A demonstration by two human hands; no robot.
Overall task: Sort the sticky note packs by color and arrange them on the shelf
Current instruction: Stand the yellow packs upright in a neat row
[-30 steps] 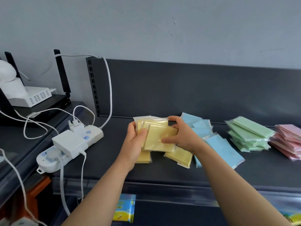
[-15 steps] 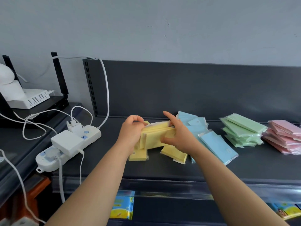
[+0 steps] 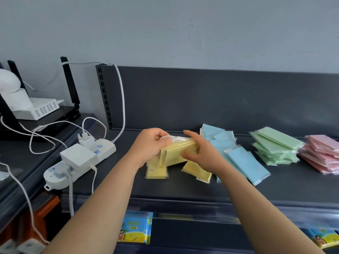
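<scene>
Both hands are on the yellow bundle [image 3: 178, 153], and it has turned. A second ago those packs were fanned out flat, faces towards the camera. Now they are tipped onto their long edge and squared into one block, lower and closer to the shelf [image 3: 183, 187]. The left hand [image 3: 150, 143] has rolled over the top. Its grip is closed, fingers curled round the left end and the crinkled wrapper there. The right hand [image 3: 200, 154] clamps the other end, thumb on the near face and fingers reaching over the far side.

The bundle is held just above two loose yellow packs [image 3: 156, 171] that lie flat on the shelf, one under each wrist. Whether its bottom edge is touching them, I cannot tell.

This looks like evening up the stack before it goes down, so yellow is nearly gathered but not finished. Those two strays have yet to join the block.

To the right, the blue packs [image 3: 238, 156] are together but sprawled, overlapping at odd angles. The green packs [image 3: 275, 145] and pink packs [image 3: 322, 154] sit in their own heaps further along. My read is that the sorting by colour is largely done and tidy arranging is what remains. The power strip [image 3: 78, 162] at the left crowds the yellow corner a little.
</scene>
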